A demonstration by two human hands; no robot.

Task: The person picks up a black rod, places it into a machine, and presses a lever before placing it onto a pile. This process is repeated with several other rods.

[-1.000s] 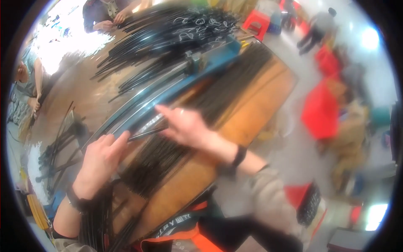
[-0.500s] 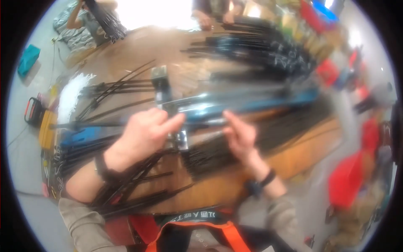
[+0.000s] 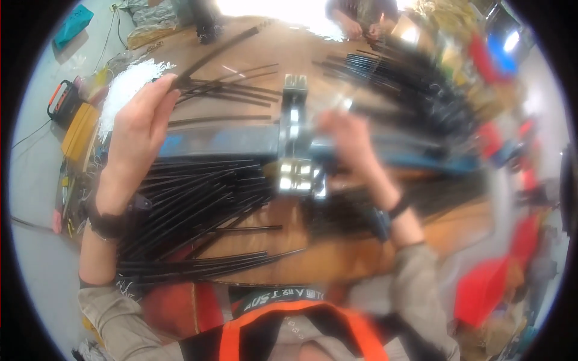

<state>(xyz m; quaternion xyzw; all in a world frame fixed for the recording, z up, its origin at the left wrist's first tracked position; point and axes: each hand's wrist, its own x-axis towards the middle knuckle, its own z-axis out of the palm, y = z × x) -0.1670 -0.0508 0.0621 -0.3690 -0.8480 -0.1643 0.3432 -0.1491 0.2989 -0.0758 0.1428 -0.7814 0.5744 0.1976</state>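
My left hand [image 3: 141,123] is raised at the left, closed on a thin black rod [image 3: 220,50] that slants up and away to the right. My right hand [image 3: 346,135], smeared by motion, hovers just right of the metal fixture; its fingers do not show clearly. The fixture has a shiny slotted block [image 3: 295,177] at its near end and a smaller metal block [image 3: 295,83] at its far end. A long grey-blue rail [image 3: 223,141] runs crosswise beneath. Many black rods [image 3: 198,192] fan out on the table left of the fixture.
More black rods [image 3: 397,90] lie in a blurred pile at the far right. White stringy material [image 3: 129,90] sits at the left edge of the wooden table [image 3: 343,259]. A yellow box [image 3: 79,131] is beyond it. Another person's hands [image 3: 361,30] work at the far side.
My left hand has moved from beside the fixture out to the left and up, with the black rod tilted away. My right hand has shifted slightly upward and blurred. The whole view has turned.
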